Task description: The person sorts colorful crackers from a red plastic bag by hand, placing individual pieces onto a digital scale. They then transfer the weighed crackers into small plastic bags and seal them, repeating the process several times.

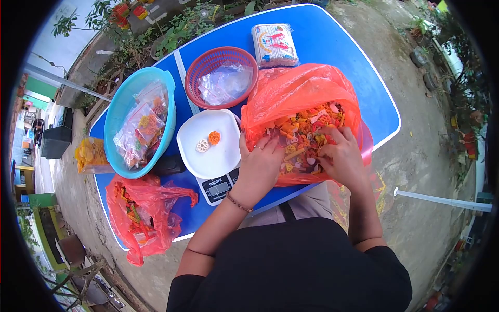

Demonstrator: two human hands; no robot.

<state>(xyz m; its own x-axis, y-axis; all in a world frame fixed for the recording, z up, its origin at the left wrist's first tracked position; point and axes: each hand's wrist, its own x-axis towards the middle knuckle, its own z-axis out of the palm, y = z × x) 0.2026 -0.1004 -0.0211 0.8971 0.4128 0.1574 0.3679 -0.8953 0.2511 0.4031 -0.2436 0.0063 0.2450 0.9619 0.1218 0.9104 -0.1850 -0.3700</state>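
Observation:
A large red plastic bag (306, 78) lies wide open in front of me, full of small dry shaped pieces (306, 117) in orange, yellow, pink and white. My left hand (262, 161), wearing a ring, is at the bag's left side, its fingers curled over what looks like a clear plastic bag (292, 156) among the pieces. My right hand (341, 156) reaches into the pieces from the right with bent, closed fingers; what they pinch is hidden. Left of my hands, a white tray (208, 161) rests on a kitchen scale (215, 188), holding one white piece (202, 145) and one orange piece (214, 138).
On the blue table (358, 47) stand a turquoise basin (169, 86) of filled packets, a red basket (189, 73) of clear bags and a white wrapped pack (274, 45). A smaller red bag (169, 208) sits front left. A yellow packet (91, 153) is beyond the left edge.

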